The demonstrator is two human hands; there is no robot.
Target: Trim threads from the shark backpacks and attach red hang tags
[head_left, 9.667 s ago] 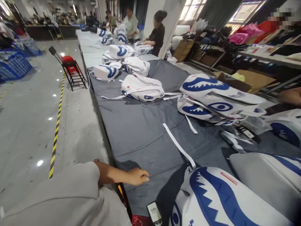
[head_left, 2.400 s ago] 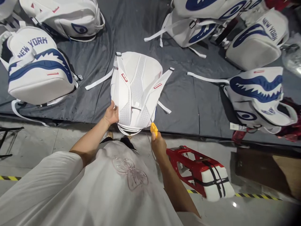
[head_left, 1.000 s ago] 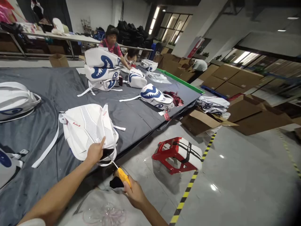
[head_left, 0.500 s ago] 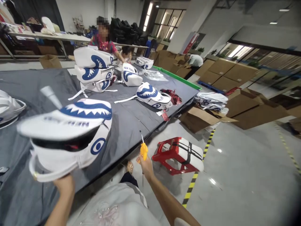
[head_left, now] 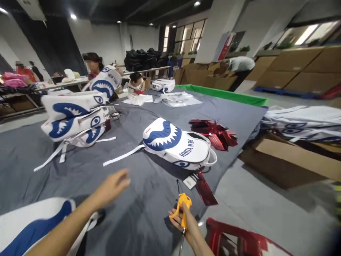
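Note:
My left hand [head_left: 112, 186] hovers over the grey table cloth [head_left: 149, 185], fingers loosely apart and holding nothing. It points toward a white backpack with a blue shark mouth [head_left: 176, 144] that lies on the cloth ahead. Just below my left arm, at the bottom left corner, lies another shark backpack [head_left: 32, 227]. My right hand [head_left: 182, 224] grips yellow thread snips [head_left: 182, 208] near the table's edge. A hang tag [head_left: 189, 182] and a red tag lie beside the middle backpack.
A stack of shark backpacks [head_left: 74, 119] lies at the left. Red foil wrappers [head_left: 214, 131] sit by the table's right edge. A red stool [head_left: 239, 240] stands at my right. Cardboard boxes [head_left: 287, 160] hold more bags. Several people work at the far end.
My left hand has let go of the backpack it was lifting; that bag now lies at the bottom left. The hand reaches forward. My view has swung toward the middle backpack.

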